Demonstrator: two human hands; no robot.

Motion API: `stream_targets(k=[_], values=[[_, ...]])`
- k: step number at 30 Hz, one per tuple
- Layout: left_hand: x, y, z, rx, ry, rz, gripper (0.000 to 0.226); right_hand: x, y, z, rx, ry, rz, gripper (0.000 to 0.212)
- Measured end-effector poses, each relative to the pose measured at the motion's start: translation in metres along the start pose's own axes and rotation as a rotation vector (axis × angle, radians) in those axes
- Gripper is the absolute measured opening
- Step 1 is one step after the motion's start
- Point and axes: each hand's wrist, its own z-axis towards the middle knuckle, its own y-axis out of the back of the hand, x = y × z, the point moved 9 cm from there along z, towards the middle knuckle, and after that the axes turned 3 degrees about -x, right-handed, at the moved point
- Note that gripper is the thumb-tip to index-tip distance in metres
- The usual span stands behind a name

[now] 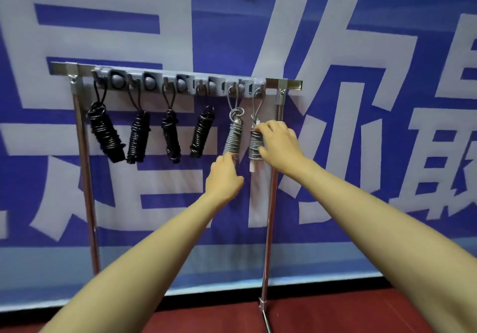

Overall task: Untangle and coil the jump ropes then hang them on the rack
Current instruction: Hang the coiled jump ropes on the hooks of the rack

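A metal rack (268,211) carries a grey hook bar (180,82) across its top. Several coiled black jump ropes (105,132) hang from the left hooks. Two coiled grey ropes hang at the right end. My right hand (280,144) grips the rightmost grey rope (255,143), fingers curled round the coil; its loop sits on the last hook. My left hand (224,175) reaches up to the bottom of the other grey rope (235,136), fingertips touching it; whether they pinch it is hidden.
A blue banner (361,126) with large white characters hangs right behind the rack. The rack's left pole (86,178) and right pole stand on a dark red floor (335,314).
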Motion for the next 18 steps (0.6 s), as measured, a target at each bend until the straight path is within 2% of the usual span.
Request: stream_targets(k=[4, 8, 13, 18], values=[[0.058, -0.001, -0.071, 0.124, 0.083, 0.319, 0.044, 0.041, -0.025, -0.065, 0.108, 0.091, -0.110, 0.049], [0.123, -0.007, -0.153, 0.263, 0.136, 0.517, 0.045, 0.083, -0.067, -0.139, 0.318, 0.209, -0.233, 0.062], [0.202, -0.014, -0.225, 0.401, 0.214, 0.576, 0.052, 0.135, -0.136, -0.207, 0.467, 0.283, -0.241, 0.064], [0.293, -0.024, -0.275, 0.456, 0.365, 0.565, 0.051, 0.188, -0.219, -0.260, 0.644, 0.334, -0.183, 0.060]])
